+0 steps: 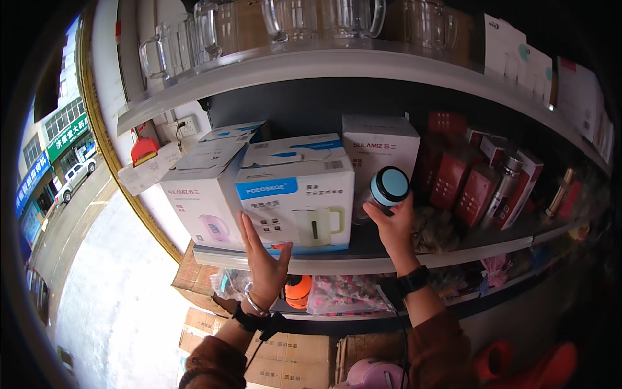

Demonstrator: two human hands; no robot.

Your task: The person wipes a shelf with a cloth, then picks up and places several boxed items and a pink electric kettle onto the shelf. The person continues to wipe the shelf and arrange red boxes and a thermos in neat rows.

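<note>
My right hand holds a round jar or cup with a light blue lid and black rim, at the right of the boxed kettles. My left hand, fingers spread, is at the lower front of a white and blue electric kettle box; whether it touches the box is hard to tell. Left of that stands a white kettle box with a pink kettle picture. Another white box stands behind the jar, partly hidden by it.
Glass mugs line the upper shelf. Red boxes and a steel flask stand at right. Under the middle shelf's edge are an orange object and bagged goods. Cardboard cartons and a pink appliance are lower down.
</note>
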